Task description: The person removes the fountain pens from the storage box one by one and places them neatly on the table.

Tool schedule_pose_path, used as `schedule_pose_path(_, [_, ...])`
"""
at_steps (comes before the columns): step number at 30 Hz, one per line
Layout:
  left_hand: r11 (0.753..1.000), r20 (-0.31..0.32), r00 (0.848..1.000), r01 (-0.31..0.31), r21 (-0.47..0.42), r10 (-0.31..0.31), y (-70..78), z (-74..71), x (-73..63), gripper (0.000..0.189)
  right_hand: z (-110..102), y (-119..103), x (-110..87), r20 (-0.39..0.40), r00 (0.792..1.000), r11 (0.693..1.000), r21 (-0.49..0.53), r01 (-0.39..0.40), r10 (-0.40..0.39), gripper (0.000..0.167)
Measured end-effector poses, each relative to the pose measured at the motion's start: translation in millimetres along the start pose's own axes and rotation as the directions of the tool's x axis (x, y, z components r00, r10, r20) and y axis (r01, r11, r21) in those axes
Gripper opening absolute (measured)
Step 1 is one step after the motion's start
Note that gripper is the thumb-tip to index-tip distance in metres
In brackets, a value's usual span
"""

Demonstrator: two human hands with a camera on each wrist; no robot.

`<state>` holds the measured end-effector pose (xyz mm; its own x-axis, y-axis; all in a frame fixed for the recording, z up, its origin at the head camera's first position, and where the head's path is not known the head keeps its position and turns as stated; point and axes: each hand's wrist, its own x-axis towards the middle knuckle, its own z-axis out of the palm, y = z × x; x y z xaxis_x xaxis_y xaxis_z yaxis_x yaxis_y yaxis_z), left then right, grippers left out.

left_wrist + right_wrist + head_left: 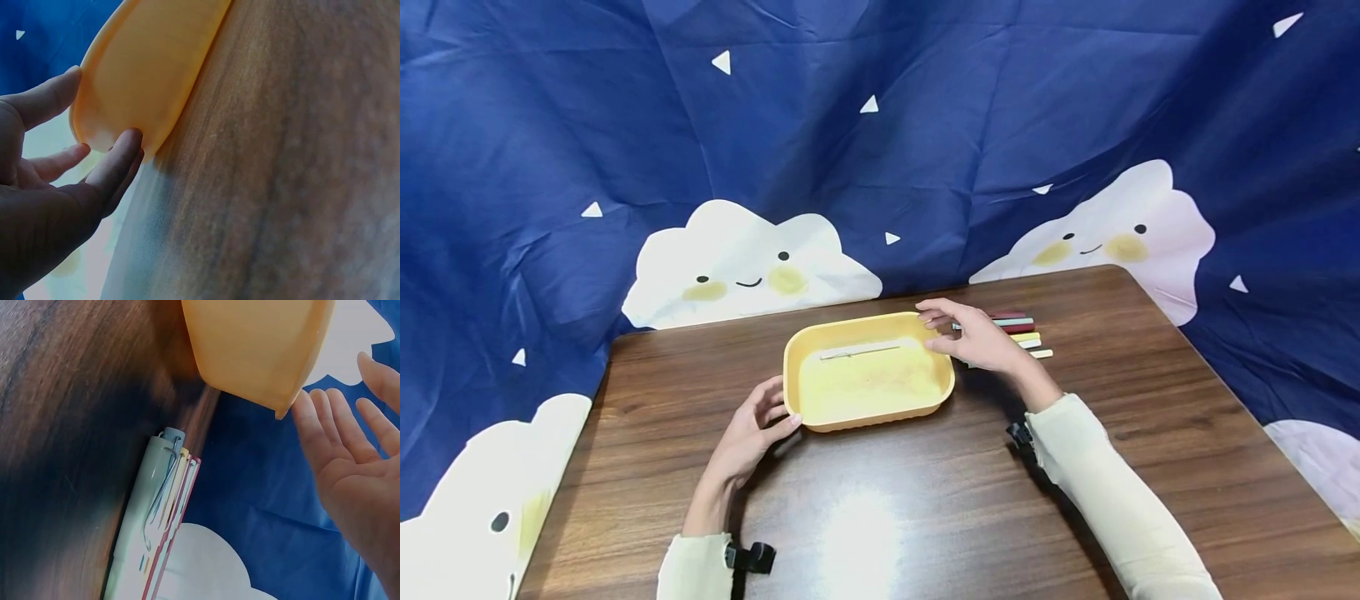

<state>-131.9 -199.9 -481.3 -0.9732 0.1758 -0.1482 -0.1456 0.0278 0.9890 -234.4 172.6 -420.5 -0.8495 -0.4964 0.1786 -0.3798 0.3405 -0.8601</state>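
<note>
A yellow rectangular tray with rounded corners stands on the wooden table. Inside it, towards the back, lies one slim white pen. My left hand is at the tray's left end, thumb at the near corner; in the left wrist view its fingertips rest against the outer wall. Over the right end reaches my right hand, its fingers spread loosely with nothing held. One fingertip is right at the tray's rim in the right wrist view.
Right of the tray, partly behind my right hand, several pens lie side by side. The nearest in the right wrist view is a pale green pen with a clip. A blue cloth with clouds hangs behind the table.
</note>
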Motion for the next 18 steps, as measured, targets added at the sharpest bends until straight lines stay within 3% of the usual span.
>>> schedule_pose_path(11, [1.000, -0.002, 1.000, 0.007, -0.004, -0.007, -0.6, 1.7, 0.4, 0.070, 6.5, -4.9, 4.4, 0.052, 0.998, 0.999, -0.037, -0.022, 0.024, 0.054])
schedule_pose_path(18, [1.000, -0.002, 1.000, 0.002, 0.001, -0.002, -0.2, 0.3, 0.5, 0.070, 10.6, -8.0, 8.6, 0.062, 0.998, 0.999, -0.041, 0.005, -0.002, 0.049])
